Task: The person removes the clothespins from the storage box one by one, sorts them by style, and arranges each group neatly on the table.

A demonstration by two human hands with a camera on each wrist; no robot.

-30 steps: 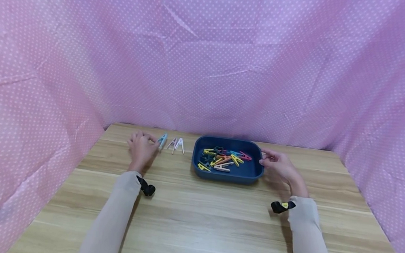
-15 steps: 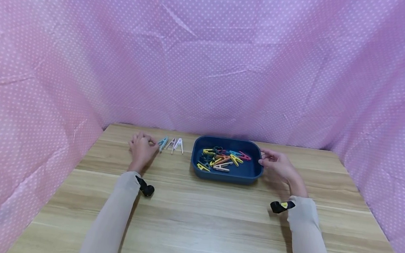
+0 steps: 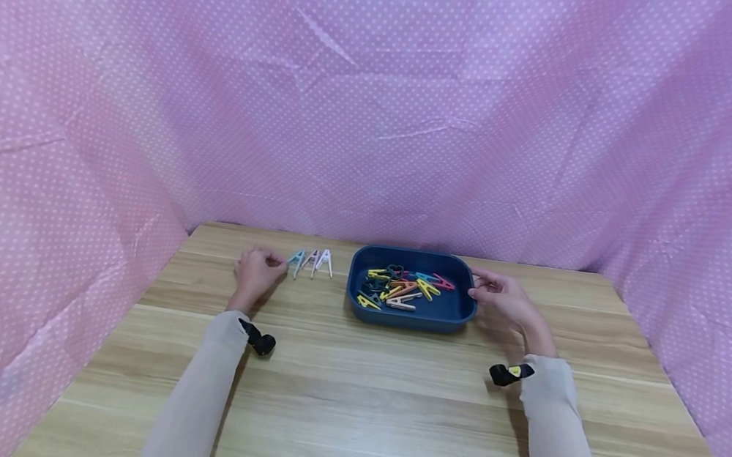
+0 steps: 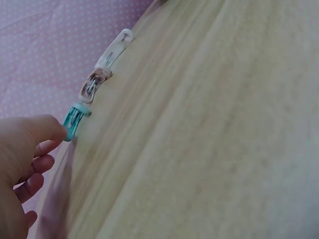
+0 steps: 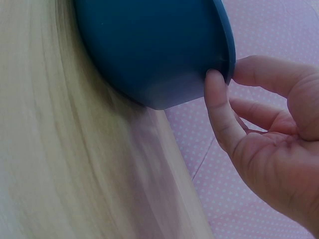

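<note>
My left hand (image 3: 257, 271) is at the back left of the table, its thumb and index fingertips meeting at one leg of a light blue clothespin (image 3: 297, 259). In the left wrist view the teal-looking clothespin (image 4: 73, 122) is partly covered by a fingertip. Beside it lie a pinkish clothespin (image 3: 312, 258) and a white clothespin (image 3: 325, 260), all in a row. My right hand (image 3: 510, 300) pinches the right rim of a dark blue bin (image 3: 410, 322), thumb inside and index finger outside, as the right wrist view shows. Several coloured clothespins (image 3: 428, 290) lie in the bin, mostly toward its left.
The wooden table (image 3: 362, 405) reaches back to a pink dotted cloth (image 3: 413, 152) that hangs behind it and along both sides. The bin stands close to the table's rear edge, right of the row.
The light blue clothespin has turned upright beside the pinkish one, its legs now spread toward the front like its neighbours. My left hand has shifted slightly; my right hand has kept its hold.
</note>
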